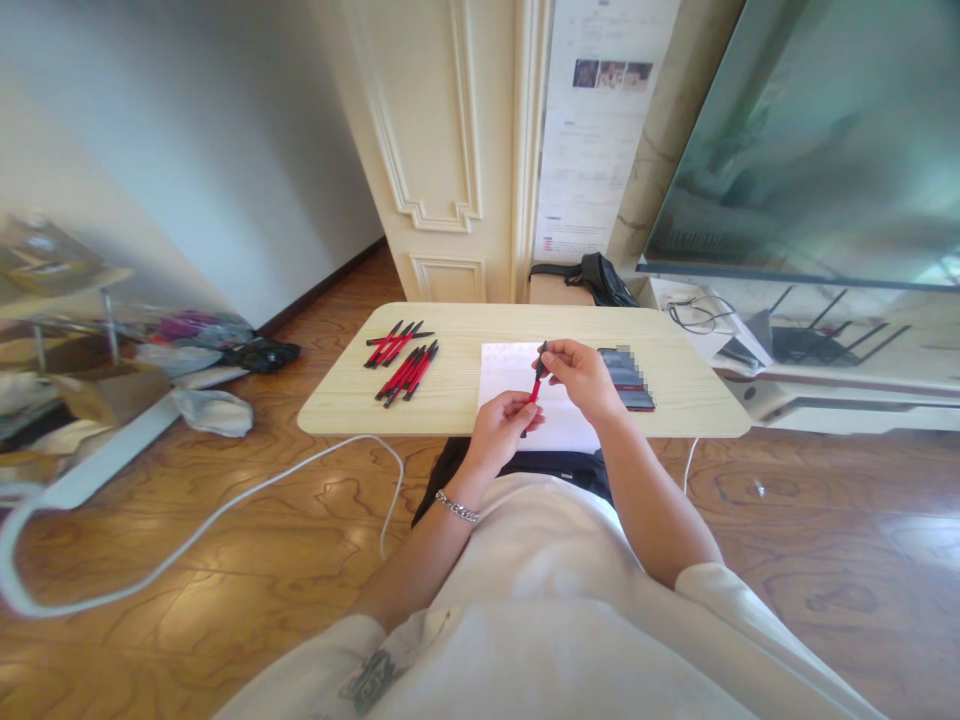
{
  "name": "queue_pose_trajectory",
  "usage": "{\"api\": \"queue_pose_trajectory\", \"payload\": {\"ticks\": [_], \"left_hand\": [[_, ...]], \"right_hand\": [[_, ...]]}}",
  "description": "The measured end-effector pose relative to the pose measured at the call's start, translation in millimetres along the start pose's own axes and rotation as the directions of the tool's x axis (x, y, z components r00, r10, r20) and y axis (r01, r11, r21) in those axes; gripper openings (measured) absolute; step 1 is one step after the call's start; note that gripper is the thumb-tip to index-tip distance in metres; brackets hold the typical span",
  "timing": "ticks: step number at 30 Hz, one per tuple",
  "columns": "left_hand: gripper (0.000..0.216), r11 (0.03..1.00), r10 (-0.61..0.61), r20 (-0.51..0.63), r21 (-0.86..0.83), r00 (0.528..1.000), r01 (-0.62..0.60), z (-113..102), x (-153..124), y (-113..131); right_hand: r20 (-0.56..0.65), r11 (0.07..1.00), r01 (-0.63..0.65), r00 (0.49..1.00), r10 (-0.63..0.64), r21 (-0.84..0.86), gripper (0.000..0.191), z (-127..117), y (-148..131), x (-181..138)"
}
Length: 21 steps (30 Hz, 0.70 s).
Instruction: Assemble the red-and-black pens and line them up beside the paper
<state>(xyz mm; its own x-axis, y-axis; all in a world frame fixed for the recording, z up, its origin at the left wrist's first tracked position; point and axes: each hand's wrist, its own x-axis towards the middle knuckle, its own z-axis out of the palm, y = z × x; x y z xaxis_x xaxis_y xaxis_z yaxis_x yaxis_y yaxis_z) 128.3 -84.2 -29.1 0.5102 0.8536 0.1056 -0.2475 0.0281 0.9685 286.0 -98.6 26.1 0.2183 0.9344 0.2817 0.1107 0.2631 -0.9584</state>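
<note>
Pens (pixel 401 360) in red and black lie in two loose bundles toward the far left corner of the pale wooden surface (pixel 345 405), one bundle just behind the other, all pointing roughly the same slanted way. A white sheet (pixel 506 368) rests at the middle of the surface and reaches its near edge. Just beside the sheet, on the right half, sits a dark stack (pixel 631 388) whose top is blurred, so what it is made of cannot be told.

Above the sheet, close to the near edge, the person holds one more pen (pixel 537 382), red in the body with black ends. It stands tilted, its upper end leaning toward the far edge. The left hand (pixel 501 420) is curled shut around the lower part, fingers wrapped in and thumb on top. The right hand (pixel 583 375) is closed in a pinch on the upper part, thumb and forefinger meeting at the black tip while the other fingers fold loosely behind. The two hands are near each other without touching. A metal bracelet (pixel 457 508) circles the left wrist.

On the wooden floor, a white cable (pixel 225 518) loops away from below the surface's near left corner.
</note>
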Motion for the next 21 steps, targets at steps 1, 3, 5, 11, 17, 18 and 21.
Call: {"api": "queue_pose_trajectory", "payload": {"ticks": [1,3,5,11,17,18,21], "left_hand": [[0.032,1.000,-0.002,0.005,-0.003,1.000,0.002,0.1,-0.2,0.5],[0.032,1.000,-0.002,0.011,-0.008,1.000,0.002,0.0,-0.5,0.7],[0.032,1.000,-0.004,0.016,-0.013,1.000,0.004,-0.2,-0.6,0.4],[0.033,0.999,-0.018,0.022,-0.036,1.000,0.019,0.4,-1.1,1.6],[0.033,0.999,-0.025,0.000,-0.047,1.000,0.025,3.1,-2.5,6.0],[0.033,0.999,-0.025,-0.004,-0.046,1.000,0.025,3.6,-2.9,6.3],[0.033,0.998,-0.027,-0.011,-0.053,1.000,0.026,5.0,-4.1,6.9]], "right_hand": [[0.001,1.000,-0.001,1.000,0.001,0.001,0.031,-0.1,-0.4,-0.2],[0.003,1.000,0.000,1.000,0.000,0.006,0.031,-0.5,-0.7,-0.2],[0.003,1.000,0.003,1.000,-0.003,0.011,0.030,-0.8,-0.4,-0.2],[-0.002,1.000,-0.014,1.000,0.014,0.010,0.031,-1.0,0.8,-1.7],[0.000,1.000,-0.011,1.000,0.011,0.009,0.030,-0.5,2.5,-2.7],[0.000,1.000,-0.010,1.000,0.010,0.006,0.030,-0.3,3.2,-2.6],[0.002,1.000,-0.009,1.000,0.010,-0.016,0.030,0.5,5.3,-2.3]]}}
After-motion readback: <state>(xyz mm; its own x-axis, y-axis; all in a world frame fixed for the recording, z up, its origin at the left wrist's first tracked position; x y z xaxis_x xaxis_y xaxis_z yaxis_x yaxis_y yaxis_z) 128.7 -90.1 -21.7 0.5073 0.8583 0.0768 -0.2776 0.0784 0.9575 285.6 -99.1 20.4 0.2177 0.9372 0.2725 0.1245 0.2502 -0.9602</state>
